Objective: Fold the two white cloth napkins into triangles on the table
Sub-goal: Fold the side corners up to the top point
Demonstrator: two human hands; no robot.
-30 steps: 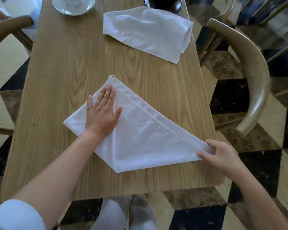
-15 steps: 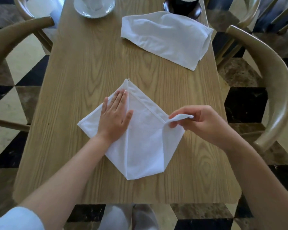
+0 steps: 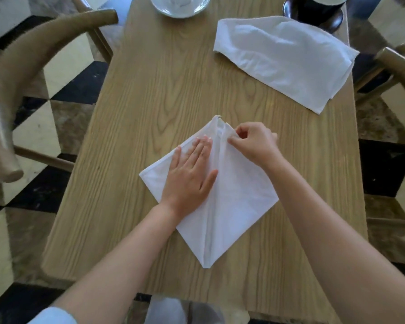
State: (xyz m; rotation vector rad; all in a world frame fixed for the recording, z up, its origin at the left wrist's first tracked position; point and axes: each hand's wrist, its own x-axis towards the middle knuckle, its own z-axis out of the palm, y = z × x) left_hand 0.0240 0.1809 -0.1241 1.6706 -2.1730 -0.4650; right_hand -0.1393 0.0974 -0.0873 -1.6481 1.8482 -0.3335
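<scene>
White near napkin (image 3: 239,197) lies part-folded mid-tabletop (image 3: 150,94), left hand (image 3: 187,176) pressing it flat with an open grip while right hand (image 3: 250,143) pinches its corner at the top point; far napkin (image 3: 283,59) waits unfolded, so roughly half remains.

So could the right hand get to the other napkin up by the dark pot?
Probably yes: bare table lies between the right hand and the far napkin, but it pinches the near napkin's corner.
</scene>
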